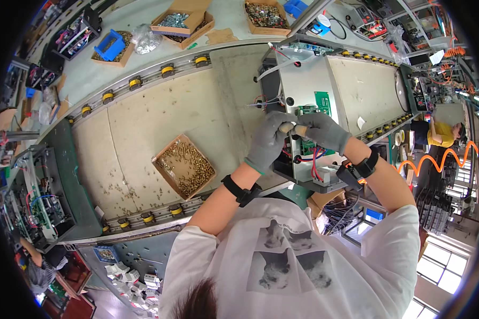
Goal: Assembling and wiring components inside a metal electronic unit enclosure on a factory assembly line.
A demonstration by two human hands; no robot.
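Note:
My left hand (267,139) and my right hand (327,133), both in grey gloves with bare fingertips, meet over a metal equipment chassis (303,80). Their thumbs and fingers are pinched together tip to tip; whatever lies between them is too small or hidden. Beneath the hands are green circuit boards, partly covered, and one green circuit board (322,101) shows beyond my right hand. Red and blue wires (316,159) run along the near part of the chassis. To the left, a cardboard box (157,160) holds many small brass-coloured fasteners.
The chassis sits on a conveyor with yellow rollers (167,70) along its edges. Loose fasteners (117,194) lie scattered on the left. Across the far bench stand a blue bin (110,47) and parts boxes (266,16). A person in yellow (443,133) is at the far right.

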